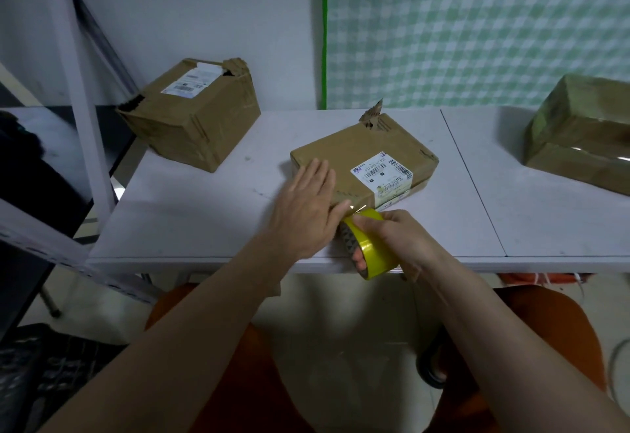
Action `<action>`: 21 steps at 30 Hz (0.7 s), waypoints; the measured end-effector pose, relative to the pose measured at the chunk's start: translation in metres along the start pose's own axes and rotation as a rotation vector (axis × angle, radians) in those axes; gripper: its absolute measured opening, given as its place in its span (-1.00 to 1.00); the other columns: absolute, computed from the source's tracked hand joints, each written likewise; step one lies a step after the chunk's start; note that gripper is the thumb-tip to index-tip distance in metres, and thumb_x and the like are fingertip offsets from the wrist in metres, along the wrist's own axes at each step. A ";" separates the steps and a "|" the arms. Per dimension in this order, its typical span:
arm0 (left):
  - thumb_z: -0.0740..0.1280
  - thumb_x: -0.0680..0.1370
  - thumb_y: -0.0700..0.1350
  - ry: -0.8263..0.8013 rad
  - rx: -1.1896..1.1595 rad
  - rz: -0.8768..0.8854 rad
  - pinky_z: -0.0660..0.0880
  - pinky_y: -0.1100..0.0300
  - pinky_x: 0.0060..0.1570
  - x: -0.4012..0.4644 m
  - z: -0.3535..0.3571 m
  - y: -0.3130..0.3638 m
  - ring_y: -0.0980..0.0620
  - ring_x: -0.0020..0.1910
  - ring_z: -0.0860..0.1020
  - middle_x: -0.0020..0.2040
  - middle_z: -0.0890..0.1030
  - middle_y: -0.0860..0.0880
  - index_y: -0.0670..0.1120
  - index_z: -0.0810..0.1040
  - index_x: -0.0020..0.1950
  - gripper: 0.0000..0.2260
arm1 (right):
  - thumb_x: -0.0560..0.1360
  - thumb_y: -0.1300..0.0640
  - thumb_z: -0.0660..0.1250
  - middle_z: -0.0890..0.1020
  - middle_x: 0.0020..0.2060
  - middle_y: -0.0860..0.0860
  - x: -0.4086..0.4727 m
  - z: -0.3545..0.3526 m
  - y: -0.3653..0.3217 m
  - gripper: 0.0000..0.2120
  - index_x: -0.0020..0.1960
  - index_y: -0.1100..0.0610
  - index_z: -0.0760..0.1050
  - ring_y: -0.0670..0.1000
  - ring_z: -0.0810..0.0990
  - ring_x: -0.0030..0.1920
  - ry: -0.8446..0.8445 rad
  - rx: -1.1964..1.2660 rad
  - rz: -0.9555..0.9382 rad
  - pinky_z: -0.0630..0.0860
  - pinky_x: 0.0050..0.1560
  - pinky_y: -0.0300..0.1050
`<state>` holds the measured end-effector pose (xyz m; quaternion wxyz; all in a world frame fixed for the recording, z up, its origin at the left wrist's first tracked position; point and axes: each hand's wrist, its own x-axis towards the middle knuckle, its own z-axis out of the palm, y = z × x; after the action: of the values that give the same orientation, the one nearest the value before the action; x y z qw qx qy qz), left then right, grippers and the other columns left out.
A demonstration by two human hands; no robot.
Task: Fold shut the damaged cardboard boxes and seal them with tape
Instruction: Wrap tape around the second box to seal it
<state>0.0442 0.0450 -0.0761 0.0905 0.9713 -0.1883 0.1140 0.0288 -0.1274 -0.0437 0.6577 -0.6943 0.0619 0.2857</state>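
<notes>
**Taping the near edge of the flat box**

Nearest the camera, the right hand [392,238] grips the yellow tape roll [370,248], fingers curled through its core and thumb over the rim, at the flat box's [361,163] near corner, just over the table [211,228] edge. A short shiny run of tape stretches from the roll up to the box's near edge. The left hand [308,207] lies flat with fingers straight, palm on the box's near-left top, fingertips toward its middle.

Judging from this, the step in hand is laying tape over the near edge. To do it well, the roll should be kept under steady tension so the strip goes down without wrinkles, and the flat hand should follow behind, smoothing tape onto the cardboard and pinning the box against the pull. The torn corner [373,117] on the box's far side stands up ragged; it looks to need folding down before any strip crosses it.

Left of and beyond the flat box sits a taller damaged box [194,115], well apart. Far to the flat box's right is a glossy wrapped box [579,139].
</notes>
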 end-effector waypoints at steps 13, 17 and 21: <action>-0.09 0.60 0.26 -0.163 -0.030 -0.181 -0.13 0.06 0.48 0.013 -0.012 0.011 -0.09 0.56 -0.02 0.57 0.05 -0.15 0.01 0.15 0.55 -0.42 | 0.53 0.13 0.34 0.59 -0.44 0.24 0.003 -0.012 -0.002 -0.78 -0.14 0.31 0.50 0.14 0.55 -0.48 -0.079 -0.003 0.006 0.55 -0.34 -0.04; 0.28 0.32 0.47 -0.454 -0.034 -0.363 -0.25 -0.10 0.46 0.048 -0.035 -0.006 -0.20 0.53 -0.24 0.56 -0.21 -0.18 0.27 -0.02 0.53 -0.12 | 0.51 0.12 0.36 0.59 -0.43 0.23 0.002 -0.019 0.000 -0.76 -0.16 0.32 0.50 0.12 0.56 -0.48 -0.118 -0.028 -0.010 0.52 -0.34 -0.08; 0.44 0.14 0.46 -0.596 -0.053 -0.465 -0.14 -0.16 0.48 0.071 -0.038 -0.015 -0.29 0.52 -0.19 0.55 -0.22 -0.23 0.22 -0.16 0.54 0.16 | 0.42 0.18 0.46 0.61 -0.40 0.20 0.002 -0.023 -0.002 -0.79 -0.13 0.32 0.54 0.05 0.58 -0.45 -0.124 -0.098 -0.041 0.55 -0.32 -0.13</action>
<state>0.1074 0.0424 -0.0233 0.0804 0.9759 0.0163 -0.2023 0.0387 -0.1486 -0.0436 0.6313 -0.7075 -0.0071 0.3175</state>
